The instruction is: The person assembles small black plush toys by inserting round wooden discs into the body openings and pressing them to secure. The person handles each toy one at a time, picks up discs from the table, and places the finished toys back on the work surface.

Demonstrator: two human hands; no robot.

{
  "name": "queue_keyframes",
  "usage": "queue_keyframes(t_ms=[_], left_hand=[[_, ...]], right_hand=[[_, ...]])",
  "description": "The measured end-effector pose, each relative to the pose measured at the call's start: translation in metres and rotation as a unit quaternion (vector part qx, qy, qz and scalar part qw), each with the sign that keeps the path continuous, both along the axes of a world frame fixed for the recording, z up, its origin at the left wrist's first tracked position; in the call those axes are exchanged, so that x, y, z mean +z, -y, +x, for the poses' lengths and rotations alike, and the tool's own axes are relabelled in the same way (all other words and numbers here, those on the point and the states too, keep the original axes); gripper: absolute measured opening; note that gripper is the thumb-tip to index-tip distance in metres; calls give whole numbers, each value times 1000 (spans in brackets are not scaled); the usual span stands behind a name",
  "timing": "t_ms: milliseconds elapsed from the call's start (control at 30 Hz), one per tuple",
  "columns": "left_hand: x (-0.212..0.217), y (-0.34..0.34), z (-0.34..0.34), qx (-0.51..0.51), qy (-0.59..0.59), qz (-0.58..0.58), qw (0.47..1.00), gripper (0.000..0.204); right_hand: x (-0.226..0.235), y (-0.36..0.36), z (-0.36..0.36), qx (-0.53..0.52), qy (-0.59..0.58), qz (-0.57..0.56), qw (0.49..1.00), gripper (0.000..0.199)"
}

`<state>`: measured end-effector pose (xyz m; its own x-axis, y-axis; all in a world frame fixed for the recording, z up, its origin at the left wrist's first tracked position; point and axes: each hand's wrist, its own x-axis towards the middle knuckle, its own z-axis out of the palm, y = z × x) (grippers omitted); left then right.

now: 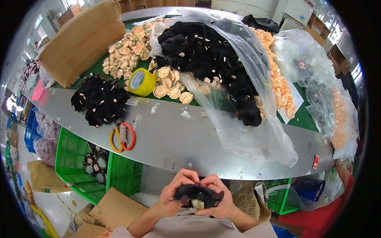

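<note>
A small black plush piece (189, 192) with brown ears and a shiny gold-beige part (197, 204) is held in front of my body, just below the table's near edge. My left hand (173, 195) is closed round its left side, and my right hand (222, 197) grips the right side. Both hands' fingertips meet along its far edge, with the thumbs beneath. Across the table, a clear plastic bag (254, 139) spills many similar black plush pieces (198, 47). Another heap of black plush pieces (101, 99) lies at the left.
Red-and-orange-handled scissors (123, 137) lie near the table's front edge. Behind them stand a yellow tape roll (141, 82), gold-beige face shells (129, 51) and a cardboard box (81, 43). Peach parts (278, 79) lie at right. A green crate (75, 158) is below left; a red sleeve (325, 210) shows at right.
</note>
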<state>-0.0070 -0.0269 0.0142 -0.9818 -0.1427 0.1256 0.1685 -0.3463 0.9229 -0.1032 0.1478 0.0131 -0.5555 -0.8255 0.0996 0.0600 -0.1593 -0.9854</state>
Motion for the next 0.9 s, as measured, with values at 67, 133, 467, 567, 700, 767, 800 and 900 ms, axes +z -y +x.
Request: queue_keyframes(t_ms=[67,133,467,567,700,767,800,900], left_hand=[[1,-2,-2,14,-11,-9,1000,22],[8,-4,-7,31,-52,-36,998,23],[-4,-3,-4,-91,-79,23,992,26],[-1,-9,-7,-92,-96,7,991,34],[-4,-15,-8,-44,-61,-90,993,28],[0,-22,-8,-11,-55,-143,988,26],[2,-25,-9,6,-54,-139,989,25],[7,-30,-15,66,-31,-149,986,23]], right_hand=[[7,2,0,-49,-128,-8,991,46],[5,2,1,-79,-233,-18,969,46],[20,2,19,-131,-279,-101,946,34],[23,-8,16,-113,-239,-91,960,28],[23,-11,12,-165,-226,-57,958,20],[20,-17,14,-203,-269,-25,941,18],[19,-19,15,-221,-289,-9,931,18],[19,-7,9,-282,-300,-15,911,18]])
